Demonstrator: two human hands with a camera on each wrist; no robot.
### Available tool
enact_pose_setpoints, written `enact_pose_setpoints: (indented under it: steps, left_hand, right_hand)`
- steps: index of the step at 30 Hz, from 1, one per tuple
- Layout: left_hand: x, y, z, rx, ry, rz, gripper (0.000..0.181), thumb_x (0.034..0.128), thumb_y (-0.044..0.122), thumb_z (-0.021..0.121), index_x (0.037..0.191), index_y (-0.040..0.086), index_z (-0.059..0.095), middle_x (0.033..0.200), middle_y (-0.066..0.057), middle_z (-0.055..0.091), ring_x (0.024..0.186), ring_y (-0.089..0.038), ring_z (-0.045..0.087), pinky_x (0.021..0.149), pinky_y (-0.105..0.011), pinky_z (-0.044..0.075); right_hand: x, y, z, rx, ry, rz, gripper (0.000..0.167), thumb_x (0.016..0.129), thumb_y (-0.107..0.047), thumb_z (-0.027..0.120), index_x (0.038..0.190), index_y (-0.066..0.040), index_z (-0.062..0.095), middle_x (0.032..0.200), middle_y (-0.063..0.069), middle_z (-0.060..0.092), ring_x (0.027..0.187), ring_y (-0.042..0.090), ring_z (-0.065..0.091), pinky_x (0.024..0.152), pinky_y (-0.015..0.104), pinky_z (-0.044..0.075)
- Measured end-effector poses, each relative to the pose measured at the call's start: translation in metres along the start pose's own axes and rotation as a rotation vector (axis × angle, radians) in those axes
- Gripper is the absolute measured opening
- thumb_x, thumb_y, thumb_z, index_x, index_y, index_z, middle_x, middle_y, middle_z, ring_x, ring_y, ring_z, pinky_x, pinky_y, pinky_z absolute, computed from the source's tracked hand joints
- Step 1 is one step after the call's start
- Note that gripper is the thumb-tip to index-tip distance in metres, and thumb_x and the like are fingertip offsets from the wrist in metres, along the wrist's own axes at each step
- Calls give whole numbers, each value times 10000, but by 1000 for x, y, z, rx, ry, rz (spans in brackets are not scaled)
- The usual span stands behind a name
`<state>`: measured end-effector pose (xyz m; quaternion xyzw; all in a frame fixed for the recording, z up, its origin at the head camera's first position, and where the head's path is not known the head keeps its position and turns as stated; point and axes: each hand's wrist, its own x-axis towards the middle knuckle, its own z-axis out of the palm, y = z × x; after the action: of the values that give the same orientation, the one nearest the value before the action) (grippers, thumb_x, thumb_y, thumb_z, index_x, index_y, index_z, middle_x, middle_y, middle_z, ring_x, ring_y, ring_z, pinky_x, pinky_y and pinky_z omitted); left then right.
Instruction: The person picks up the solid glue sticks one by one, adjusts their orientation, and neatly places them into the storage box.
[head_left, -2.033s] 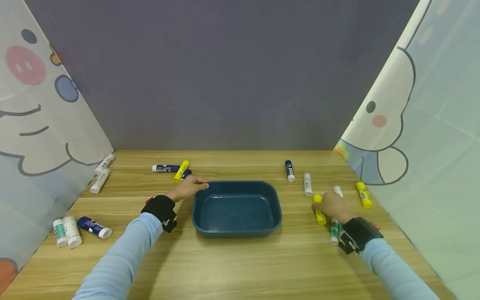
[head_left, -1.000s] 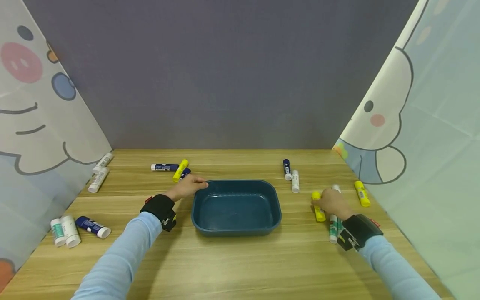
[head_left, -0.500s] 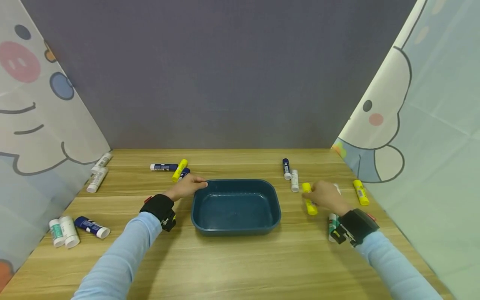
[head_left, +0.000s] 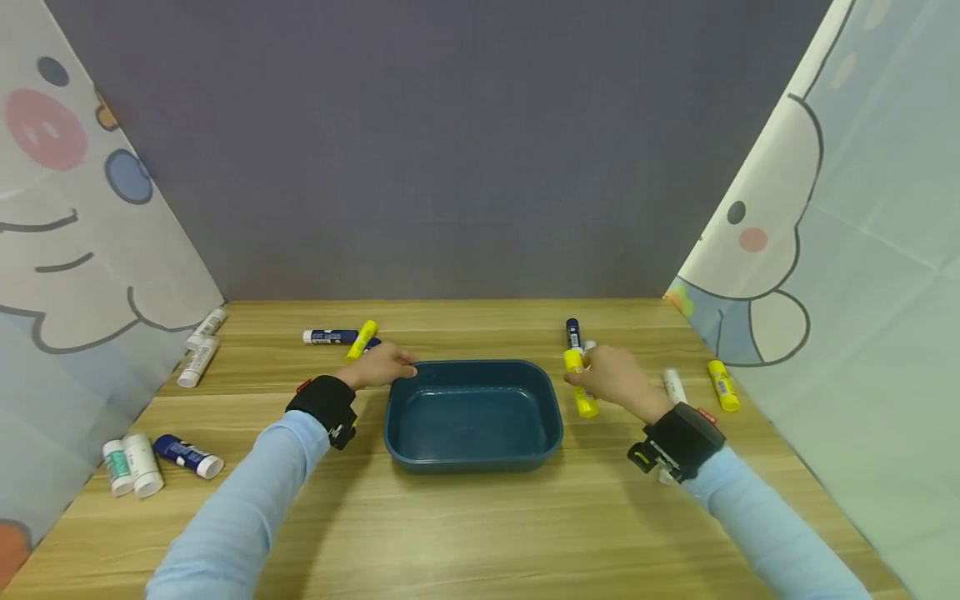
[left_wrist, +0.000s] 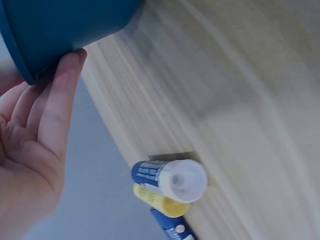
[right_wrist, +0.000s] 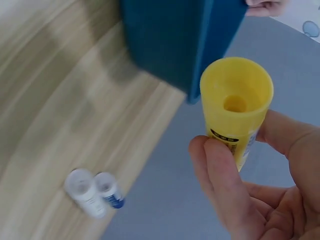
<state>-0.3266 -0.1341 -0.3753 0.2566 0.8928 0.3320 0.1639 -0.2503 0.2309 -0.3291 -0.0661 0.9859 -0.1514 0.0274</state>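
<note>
Yellow stick (right_wrist: 236,116) is pinched between the thumb and fingers of my right hand (head_left: 618,382), just right of the tray (head_left: 472,467). It lies on the tray side of my palm, between that hand and the tray, so my right hand is much the nearer one. Its long axis runs mostly away from me, roughly parallel to the tray's right side, and it seems to be off the table (head_left: 480,533). It looks bright yellow and round, with some dark print and a hollow end. My left hand (head_left: 381,367) grips the tray's far left corner, thumb by the rim and fingers against the outer wall.

Beyond the tray's far right corner, near my right fingers, a blue stick (head_left: 573,335) and a white stick (right_wrist: 86,194) lie side by side. Well right of the tray lies a second yellow one (head_left: 723,386). Farthest off, behind the tray, stands a grey wall (head_left: 450,150).
</note>
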Motion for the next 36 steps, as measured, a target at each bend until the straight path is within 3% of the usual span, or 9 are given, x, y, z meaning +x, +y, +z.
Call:
enact_pose_setpoints:
  steps: [4,8,14,19,25,31,36]
  left_hand:
    - [2,5,0,41,0,-6,380,923,103,497,1232,-118,512,1214,-271,554,1088,-373,558,858,-409,499]
    - [4,6,1,70,14,-26,364,924,106,500,1219,-103,533,1199,-259,570,1083,-364,563,841,-399,504]
    - [6,8,4,119,22,-30,354,926,104,501,1210,-104,542,1205,-267,562,1079,-371,563,838,-404,506]
    - [7,10,5,128,34,-44,341,923,108,510,1196,-91,561,1184,-244,586,1068,-352,575,835,-399,509]
    - [7,11,4,119,37,-70,334,920,116,517,1194,-65,575,1183,-226,594,1071,-342,577,840,-400,508]
    - [5,12,3,123,43,-86,332,921,117,514,1195,-60,576,1190,-225,589,1079,-352,568,847,-411,502]
    - [4,12,2,124,46,-90,328,920,116,517,1192,-57,580,1188,-222,591,1075,-348,570,846,-410,503]
  right_hand:
    - [3,-13,0,19,9,-5,436,820,-356,649,507,-133,443,491,-7,509,432,111,468,438,210,297]
    - [7,-28,1,27,-11,4,387,826,-362,649,551,-118,529,504,-14,516,448,108,492,444,209,332]
    - [14,-45,11,39,-41,17,321,823,-361,660,675,-81,609,550,11,565,482,122,537,551,239,408]
    - [19,-51,29,85,-54,24,323,804,-352,683,678,-66,601,572,19,571,473,116,546,451,210,445]
    - [22,-54,47,56,-75,22,345,787,-340,703,583,-90,582,524,9,558,439,122,538,412,199,415]
    - [19,-63,61,89,-131,8,253,808,-242,690,672,-53,592,566,24,541,462,124,536,427,180,432]
    - [20,-67,72,56,-146,1,237,813,-233,691,751,-25,595,605,29,533,489,115,534,446,173,444]
